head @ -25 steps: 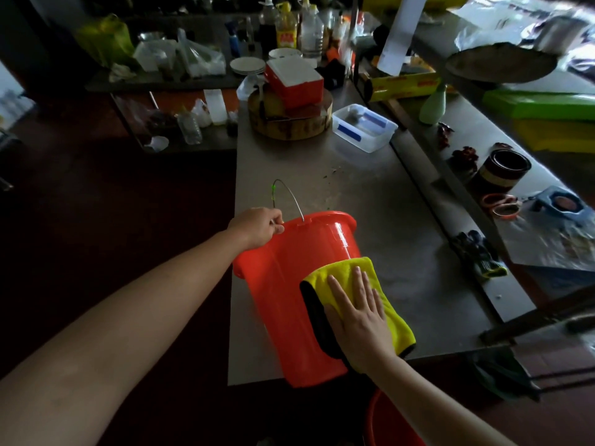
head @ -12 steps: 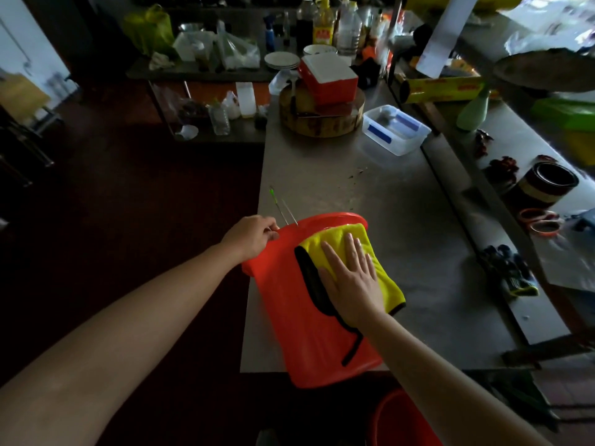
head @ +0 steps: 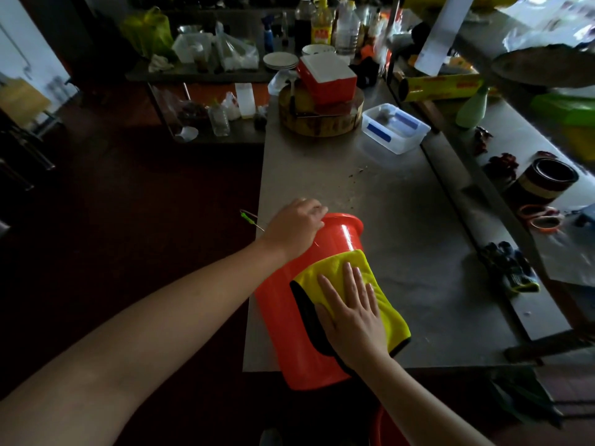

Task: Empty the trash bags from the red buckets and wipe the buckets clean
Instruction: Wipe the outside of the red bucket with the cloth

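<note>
A red bucket (head: 289,323) lies tipped on its side at the near left corner of the steel table (head: 402,252), its mouth pointing away from me and its base past the table's front edge. My left hand (head: 294,228) grips the bucket's rim. Its wire handle (head: 251,218) sticks out to the left of that hand. My right hand (head: 352,312) presses flat, fingers straight, on a yellow cloth with a black edge (head: 383,304) spread over the bucket's side. The rim of a second red bucket (head: 383,429) shows below, by my right forearm.
A round wooden block (head: 322,122) with a red and white box (head: 328,78) stands at the table's far end, next to a clear plastic tub (head: 394,128). Gloves (head: 512,272), tape rolls (head: 542,220) and a dark tin (head: 545,178) lie on the right. Bottles and bags crowd the back shelves.
My right hand has slid the yellow cloth down the bucket's side, away from the rim. The bucket has rolled, and its wire handle has dropped to the left. My left hand now lies over the rim.
</note>
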A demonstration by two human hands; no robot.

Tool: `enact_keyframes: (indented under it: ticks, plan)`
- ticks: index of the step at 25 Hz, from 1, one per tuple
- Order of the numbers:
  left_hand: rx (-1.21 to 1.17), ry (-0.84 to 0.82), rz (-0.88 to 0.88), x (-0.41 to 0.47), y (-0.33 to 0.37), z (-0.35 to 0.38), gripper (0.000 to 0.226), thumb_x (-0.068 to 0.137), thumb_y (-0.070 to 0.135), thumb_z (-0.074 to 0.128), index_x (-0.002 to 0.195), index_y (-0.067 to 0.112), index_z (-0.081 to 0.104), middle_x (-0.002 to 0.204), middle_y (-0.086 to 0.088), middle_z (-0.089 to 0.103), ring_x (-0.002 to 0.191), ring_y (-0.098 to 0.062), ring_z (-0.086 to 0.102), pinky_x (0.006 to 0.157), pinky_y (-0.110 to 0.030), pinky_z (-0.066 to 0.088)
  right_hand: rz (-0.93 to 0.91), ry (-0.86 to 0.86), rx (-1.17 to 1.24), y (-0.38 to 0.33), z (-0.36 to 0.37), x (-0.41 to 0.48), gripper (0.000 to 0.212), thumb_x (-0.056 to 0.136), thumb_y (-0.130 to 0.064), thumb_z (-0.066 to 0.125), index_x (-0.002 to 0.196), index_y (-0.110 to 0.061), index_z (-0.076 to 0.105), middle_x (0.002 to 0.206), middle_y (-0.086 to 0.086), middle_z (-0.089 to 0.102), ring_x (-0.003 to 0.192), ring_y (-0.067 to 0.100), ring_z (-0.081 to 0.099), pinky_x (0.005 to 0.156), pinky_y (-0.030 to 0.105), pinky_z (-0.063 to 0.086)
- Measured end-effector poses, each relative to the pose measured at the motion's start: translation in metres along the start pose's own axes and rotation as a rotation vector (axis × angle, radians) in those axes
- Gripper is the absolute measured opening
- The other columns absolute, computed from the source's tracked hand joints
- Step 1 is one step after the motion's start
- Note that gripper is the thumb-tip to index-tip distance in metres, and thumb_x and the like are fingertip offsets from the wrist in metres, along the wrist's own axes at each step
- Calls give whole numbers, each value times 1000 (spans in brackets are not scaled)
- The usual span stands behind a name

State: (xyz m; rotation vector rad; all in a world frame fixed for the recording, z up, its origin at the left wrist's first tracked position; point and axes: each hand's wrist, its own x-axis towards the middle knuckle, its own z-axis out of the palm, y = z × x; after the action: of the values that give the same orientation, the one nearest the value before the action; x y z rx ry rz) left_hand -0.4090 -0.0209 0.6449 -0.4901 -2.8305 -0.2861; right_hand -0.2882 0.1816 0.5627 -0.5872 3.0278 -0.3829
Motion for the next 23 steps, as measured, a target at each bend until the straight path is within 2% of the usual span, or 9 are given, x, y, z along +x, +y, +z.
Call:
enact_keyframes:
  ticks: [2,5,8,10,14,20,23]
  plan:
    - [-128,-106,-121,16,9,11,41,101,21,54,138,4,54,137,-15,56,125,-35,53,104,-44,45,2,15,12,-1,2,-8,60,103,-68,16,158,-49,4,169,4,-14,154,23,-20,127,51,7]
    - [-141,-189,-226,27,15,29,44,104,26,47,142,2,48,136,-20,56,126,-38,52,103,-40,42,16,29,31,10,5,-29,60,103,-67,21,159,-48,9,170,2,-9,155,22,-16,127,49,9]
    - [-141,-129,-298,26,12,38,40,103,29,50,134,6,58,124,-19,62,115,-37,58,95,-40,45,20,27,72,21,9,-48,59,103,-67,23,158,-49,10,170,-1,-7,156,20,-14,126,47,9]
    - [-186,-127,-348,26,6,39,39,102,32,51,132,8,61,123,-19,63,115,-36,59,97,-40,45,21,11,81,22,9,-49,59,103,-67,24,158,-50,10,170,-2,-7,156,20,-14,126,47,7]
    - [-325,-110,-476,21,-8,35,31,99,33,57,116,11,70,117,-17,67,112,-34,61,97,-40,47,39,-32,98,7,-2,-9,59,102,-69,18,155,-55,-2,169,-2,-16,152,17,-25,127,45,1]
    - [-348,-135,-605,8,-20,23,23,92,39,67,93,18,60,106,-10,68,102,-30,63,89,-43,51,61,-64,224,-7,-16,76,59,101,-68,20,155,-55,0,170,-1,-9,155,19,-17,127,47,5]
    - [-431,-103,-619,8,-17,20,21,92,37,69,92,16,63,99,-7,70,96,-27,64,83,-36,51,26,-46,221,6,-20,75,59,100,-71,21,154,-58,1,170,-3,-10,154,17,-20,127,48,5]
